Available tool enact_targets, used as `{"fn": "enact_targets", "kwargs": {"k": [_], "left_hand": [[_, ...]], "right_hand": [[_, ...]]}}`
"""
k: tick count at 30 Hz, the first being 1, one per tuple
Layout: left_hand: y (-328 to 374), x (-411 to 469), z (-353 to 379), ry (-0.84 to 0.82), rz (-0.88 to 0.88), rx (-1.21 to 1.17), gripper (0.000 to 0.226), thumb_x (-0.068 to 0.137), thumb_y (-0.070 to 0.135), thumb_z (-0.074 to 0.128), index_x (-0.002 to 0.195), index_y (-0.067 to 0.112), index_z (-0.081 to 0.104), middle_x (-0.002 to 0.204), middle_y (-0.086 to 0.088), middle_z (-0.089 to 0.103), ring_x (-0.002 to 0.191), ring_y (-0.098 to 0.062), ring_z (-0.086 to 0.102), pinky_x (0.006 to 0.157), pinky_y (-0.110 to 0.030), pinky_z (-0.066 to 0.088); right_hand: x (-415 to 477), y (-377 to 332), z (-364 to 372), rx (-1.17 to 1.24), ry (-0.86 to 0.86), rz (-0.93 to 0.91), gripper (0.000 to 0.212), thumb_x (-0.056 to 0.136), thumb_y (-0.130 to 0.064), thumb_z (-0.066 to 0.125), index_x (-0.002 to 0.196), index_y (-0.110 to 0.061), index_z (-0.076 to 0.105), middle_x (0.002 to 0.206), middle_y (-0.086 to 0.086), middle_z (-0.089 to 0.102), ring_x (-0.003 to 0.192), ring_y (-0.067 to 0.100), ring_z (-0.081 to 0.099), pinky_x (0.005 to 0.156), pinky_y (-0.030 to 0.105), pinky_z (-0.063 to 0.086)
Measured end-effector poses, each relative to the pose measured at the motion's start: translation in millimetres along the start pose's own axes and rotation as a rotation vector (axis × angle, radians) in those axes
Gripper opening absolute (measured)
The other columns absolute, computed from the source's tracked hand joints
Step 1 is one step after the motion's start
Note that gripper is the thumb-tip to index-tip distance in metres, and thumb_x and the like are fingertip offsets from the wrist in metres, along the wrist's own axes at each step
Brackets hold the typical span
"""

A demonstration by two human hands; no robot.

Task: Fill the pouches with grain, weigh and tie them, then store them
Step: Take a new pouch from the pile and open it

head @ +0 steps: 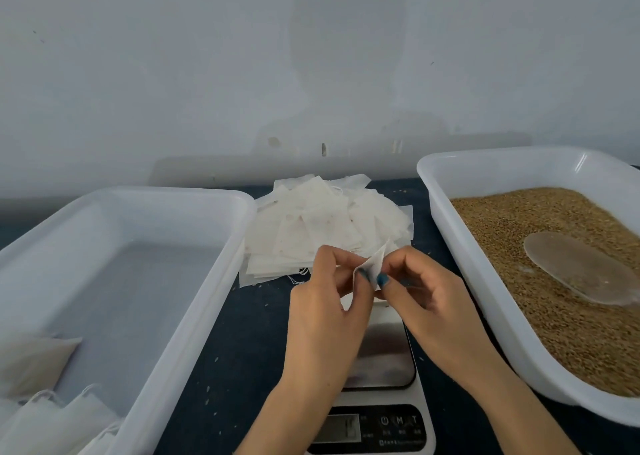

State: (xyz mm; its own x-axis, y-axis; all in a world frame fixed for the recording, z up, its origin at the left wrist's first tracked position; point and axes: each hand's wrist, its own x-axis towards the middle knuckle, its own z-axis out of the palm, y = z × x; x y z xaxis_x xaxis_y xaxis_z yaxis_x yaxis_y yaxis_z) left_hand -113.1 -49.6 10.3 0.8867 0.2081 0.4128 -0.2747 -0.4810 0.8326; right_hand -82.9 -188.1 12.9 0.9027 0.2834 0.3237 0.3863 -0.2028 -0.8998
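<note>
My left hand (323, 302) and my right hand (420, 292) both pinch one small white empty pouch (372, 266) between thumbs and fingers, held above the far end of the digital scale (381, 350). Behind the hands lies a pile of flat empty pouches (329, 226) on the dark table. The white tray on the right (446, 219) holds brown grain (540, 246) with a clear plastic scoop (581, 271) lying on it. The white tray on the left (221, 267) holds several filled pouches (41, 406) in its near corner.
The scale's display (341, 428) and buttons face me at the bottom edge. A few loose grains are scattered on the dark table (249, 343) between the left tray and the scale. A pale wall stands right behind the table.
</note>
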Motion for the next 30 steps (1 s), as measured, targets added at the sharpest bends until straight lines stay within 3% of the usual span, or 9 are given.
{"fn": "enact_targets", "kwargs": {"k": [3,6,9,13,17,19,23,27,30], "left_hand": [[-1.3,-1.0,0.2,0.006,0.039,0.056,0.019,0.091,0.018,0.068,0.093,0.029,0.053,0.09,0.03,0.069,0.085,0.012,0.066,0.069,-0.004,0.048],[3.0,-3.1,-0.1,0.011,0.105,0.108,0.017,0.091,0.025,0.066,0.096,0.024,0.05,0.097,0.025,0.07,0.091,0.009,0.067,0.071,-0.01,0.053],[7.4,-2.8,-1.5,0.011,0.095,0.107,0.018,0.091,0.036,0.06,0.097,0.025,0.047,0.112,0.02,0.07,0.095,0.005,0.067,0.076,-0.022,0.057],[8.1,-1.0,-6.0,0.009,0.043,0.068,0.017,0.092,0.036,0.057,0.095,0.032,0.041,0.119,0.02,0.066,0.095,-0.001,0.066,0.078,-0.028,0.057],[11.1,2.1,-11.9,0.004,0.108,0.016,0.021,0.087,0.034,0.049,0.105,0.038,0.041,0.113,0.014,0.061,0.089,-0.006,0.061,0.072,-0.018,0.05],[12.9,3.6,-15.0,-0.103,0.211,-0.027,0.037,0.086,0.025,0.054,0.122,0.027,0.046,0.119,0.015,0.055,0.102,-0.001,0.058,0.083,-0.014,0.045],[7.6,4.8,-14.0,-0.343,0.473,0.089,0.075,0.072,0.011,0.079,0.139,0.005,0.045,0.144,-0.001,0.047,0.137,-0.015,0.042,0.113,-0.036,0.034],[4.5,3.2,-10.2,-0.325,0.416,0.229,0.08,0.074,0.028,0.078,0.144,0.02,0.039,0.126,0.008,0.051,0.103,-0.01,0.056,0.084,-0.027,0.049],[3.8,0.9,-8.9,-0.297,0.401,0.291,0.079,0.069,0.037,0.076,0.138,0.027,0.038,0.114,0.013,0.051,0.087,-0.008,0.055,0.07,-0.019,0.044]], "right_hand": [[-0.6,-1.7,2.1,0.02,0.005,-0.017,0.007,0.093,-0.016,0.066,0.087,-0.019,0.064,0.086,-0.004,0.069,0.088,0.018,0.069,0.077,0.028,0.056],[0.3,-5.7,5.0,0.013,0.061,-0.033,0.025,0.084,-0.044,0.062,0.083,-0.019,0.061,0.081,-0.005,0.068,0.083,0.016,0.069,0.074,0.02,0.054],[1.7,-6.7,3.0,-0.033,0.062,-0.042,0.032,0.082,-0.05,0.058,0.082,-0.018,0.063,0.079,-0.005,0.068,0.08,0.012,0.068,0.071,0.014,0.052],[0.6,-8.3,0.7,-0.026,-0.002,-0.023,0.024,0.084,-0.047,0.058,0.083,-0.025,0.066,0.081,-0.004,0.069,0.081,0.012,0.069,0.072,0.019,0.055],[0.5,-5.2,0.1,-0.111,0.04,0.006,0.019,0.086,-0.02,0.065,0.068,-0.027,0.06,0.068,-0.011,0.066,0.066,0.004,0.065,0.061,0.006,0.045],[0.7,-7.0,-2.8,-0.1,0.045,0.037,0.023,0.082,-0.012,0.062,0.063,-0.023,0.055,0.057,-0.006,0.057,0.053,0.003,0.054,0.052,0.006,0.038],[0.7,-18.2,-11.6,-0.009,-0.011,0.076,0.024,0.084,-0.004,0.059,0.064,-0.017,0.057,0.053,0.0,0.048,0.05,0.006,0.044,0.048,0.016,0.036],[-5.8,-32.6,-18.7,-0.097,-0.1,0.082,0.02,0.078,-0.011,0.061,0.061,-0.017,0.053,0.049,-0.003,0.044,0.045,0.001,0.037,0.046,0.01,0.03],[-8.9,-40.3,-24.4,-0.114,-0.119,0.103,0.022,0.08,-0.012,0.062,0.06,-0.019,0.053,0.049,-0.004,0.044,0.043,0.001,0.037,0.046,0.009,0.029]]}}
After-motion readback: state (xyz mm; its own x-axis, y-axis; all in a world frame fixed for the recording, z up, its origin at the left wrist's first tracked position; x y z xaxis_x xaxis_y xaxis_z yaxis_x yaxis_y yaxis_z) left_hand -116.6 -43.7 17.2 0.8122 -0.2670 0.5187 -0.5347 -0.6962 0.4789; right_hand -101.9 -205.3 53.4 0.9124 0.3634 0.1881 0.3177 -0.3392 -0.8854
